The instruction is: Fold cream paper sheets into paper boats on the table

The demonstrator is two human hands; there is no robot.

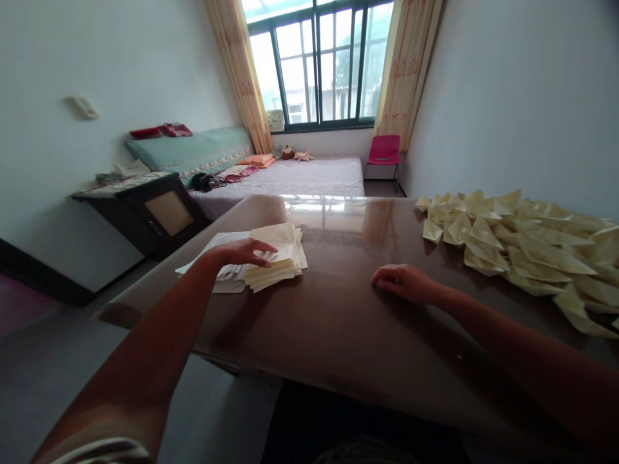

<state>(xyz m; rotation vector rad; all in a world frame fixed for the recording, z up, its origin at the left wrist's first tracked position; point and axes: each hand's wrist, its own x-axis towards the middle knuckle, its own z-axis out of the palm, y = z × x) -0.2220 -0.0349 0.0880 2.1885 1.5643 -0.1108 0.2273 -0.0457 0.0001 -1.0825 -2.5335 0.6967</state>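
Observation:
My left hand (244, 252) reaches out to a stack of pale yellow paper sheets (280, 256) at the left of a glossy brown table (338, 309). Its fingers lie stretched over the top sheet, open. My right hand (403, 281) rests on the bare table top near the middle, its fingers curled loosely downward and nothing visible in them. A large heap of folded yellow paper shapes (522, 248) covers the table's right side, a short way beyond my right hand.
White sheets (213, 248) lie under the stack at the table's left edge. Past the table are a bed (300, 177), a dark cabinet (149, 216), a pink chair (384, 151) and a curtained window (324, 61).

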